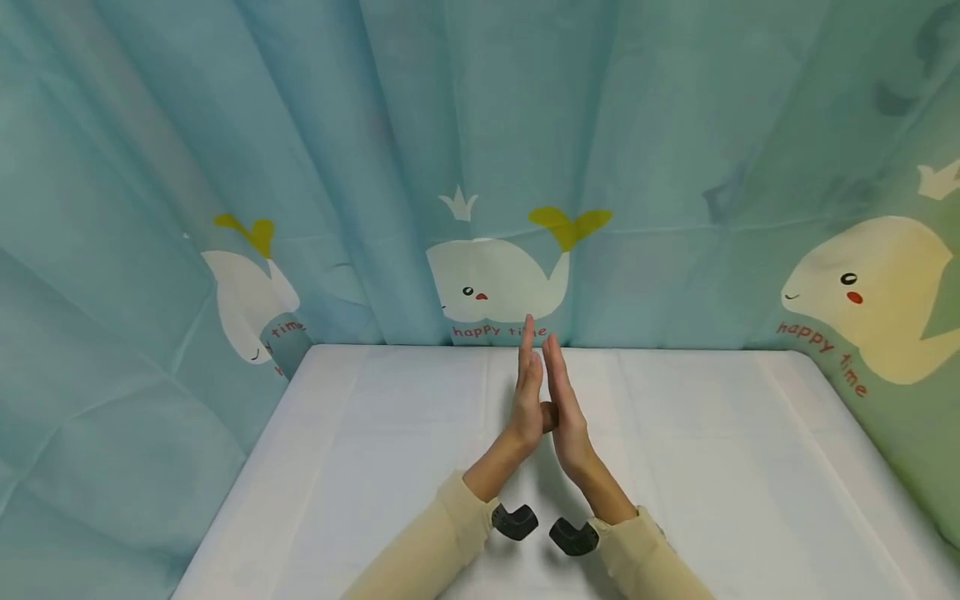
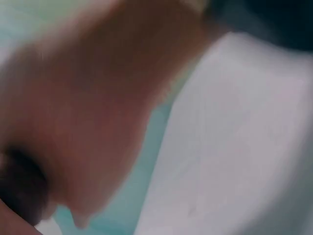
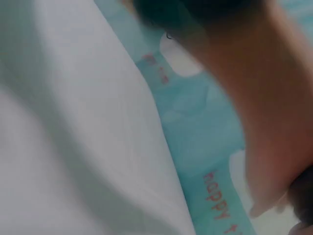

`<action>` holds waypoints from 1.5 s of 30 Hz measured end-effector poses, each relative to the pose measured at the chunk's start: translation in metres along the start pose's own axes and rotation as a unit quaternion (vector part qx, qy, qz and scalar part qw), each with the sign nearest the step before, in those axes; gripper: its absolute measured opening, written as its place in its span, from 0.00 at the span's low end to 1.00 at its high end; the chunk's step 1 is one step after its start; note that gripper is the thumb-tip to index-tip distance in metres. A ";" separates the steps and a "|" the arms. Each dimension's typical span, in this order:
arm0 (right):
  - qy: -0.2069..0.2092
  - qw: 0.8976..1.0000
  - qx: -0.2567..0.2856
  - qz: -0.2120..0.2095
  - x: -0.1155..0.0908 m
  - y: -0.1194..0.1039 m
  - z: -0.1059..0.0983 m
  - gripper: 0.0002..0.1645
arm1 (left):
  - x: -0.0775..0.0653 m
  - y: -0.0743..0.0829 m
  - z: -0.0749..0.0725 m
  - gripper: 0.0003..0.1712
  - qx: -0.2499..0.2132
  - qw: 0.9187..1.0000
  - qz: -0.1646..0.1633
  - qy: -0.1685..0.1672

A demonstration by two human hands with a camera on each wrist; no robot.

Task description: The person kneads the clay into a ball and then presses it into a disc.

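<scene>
My left hand (image 1: 527, 412) and right hand (image 1: 572, 429) face each other palm to palm above the white table, fingers straight and pointing away from me. Pressed between the palms, near their heels, is a small round brown thing (image 1: 550, 417); its exact kind I cannot tell. In the left wrist view this dark rounded thing (image 2: 23, 188) shows at the lower left against the blurred right hand (image 2: 93, 122). At the right edge of the right wrist view it appears again, a dark lump (image 3: 304, 193) beside the left hand (image 3: 274, 152).
A white-covered table (image 1: 390, 417) lies under both hands. Behind it and along the sides hangs a blue-green curtain (image 1: 675, 125) printed with whales. Each wrist carries a black camera, the left one (image 1: 516, 522) close to the right one (image 1: 574, 537).
</scene>
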State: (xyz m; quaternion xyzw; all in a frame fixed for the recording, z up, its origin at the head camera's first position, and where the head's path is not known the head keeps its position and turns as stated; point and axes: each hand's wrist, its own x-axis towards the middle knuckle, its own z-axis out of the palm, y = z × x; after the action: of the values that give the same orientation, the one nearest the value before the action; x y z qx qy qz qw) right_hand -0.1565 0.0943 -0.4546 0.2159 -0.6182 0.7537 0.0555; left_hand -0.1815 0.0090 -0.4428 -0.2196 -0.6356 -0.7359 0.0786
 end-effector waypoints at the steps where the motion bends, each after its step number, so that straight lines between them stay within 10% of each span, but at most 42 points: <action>1: -0.006 1.000 -0.004 -0.003 -0.001 0.000 0.002 0.34 | 0.002 -0.002 -0.002 0.35 0.000 1.000 -0.003 0.005; 9: 0.019 0.999 -0.048 0.004 0.004 -0.006 -0.003 0.33 | -0.012 -0.012 0.002 0.38 0.078 0.996 -0.012 -0.038; 20: 0.021 0.997 0.000 0.079 0.004 0.005 -0.009 0.35 | -0.015 0.004 0.007 0.37 0.022 0.999 -0.005 -0.031; 33: 0.007 0.999 0.028 0.034 0.000 -0.015 0.006 0.35 | -0.004 -0.007 -0.002 0.39 0.013 0.999 0.007 -0.035; 45: 0.037 0.995 0.042 0.081 0.009 0.004 -0.002 0.34 | -0.017 0.014 -0.002 0.36 0.013 0.998 0.005 -0.058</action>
State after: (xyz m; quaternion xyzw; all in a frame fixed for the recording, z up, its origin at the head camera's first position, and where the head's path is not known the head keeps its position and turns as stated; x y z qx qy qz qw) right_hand -0.1666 0.0931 -0.4550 0.1391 -0.5991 0.7884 0.0075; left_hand -0.1611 0.0022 -0.4374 -0.2640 -0.6472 -0.7135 0.0481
